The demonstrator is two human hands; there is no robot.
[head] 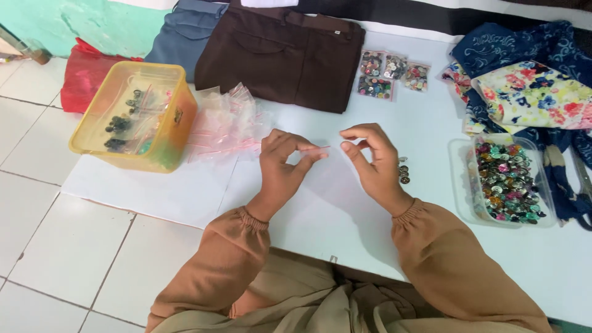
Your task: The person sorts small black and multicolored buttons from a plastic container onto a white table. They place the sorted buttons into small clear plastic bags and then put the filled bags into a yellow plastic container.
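The left hand and the right hand hover over the white tabletop, each pinching one end of a small clear zip bag held flat between them. The left thumb and forefinger close on its left edge with the remaining fingers curled; the right thumb and forefinger close on its right edge, palm turned inward. Neither hand rests on the surface.

To do this well, I judge the bag's mouth needs parting with light, even pulls from both sides, fingertips gripping only the lips above the red seal strip so the thin film does not stretch or tear. Keeping it low over the tabletop would catch anything that drops.

The bag sits at about 2 o'clock from the left hand's middle and at 10 o'clock from the right hand's, touching the fingertips of both. A small pile of metal buttons lies just beside the right hand, at its 3 o'clock. Farther out at 3 o'clock stands a clear tray of coloured buttons. At the left hand's 10 o'clock is a heap of empty zip bags, with a yellow plastic tub beyond at 9 o'clock. At 12 o'clock lie filled button packets beside folded brown trousers.
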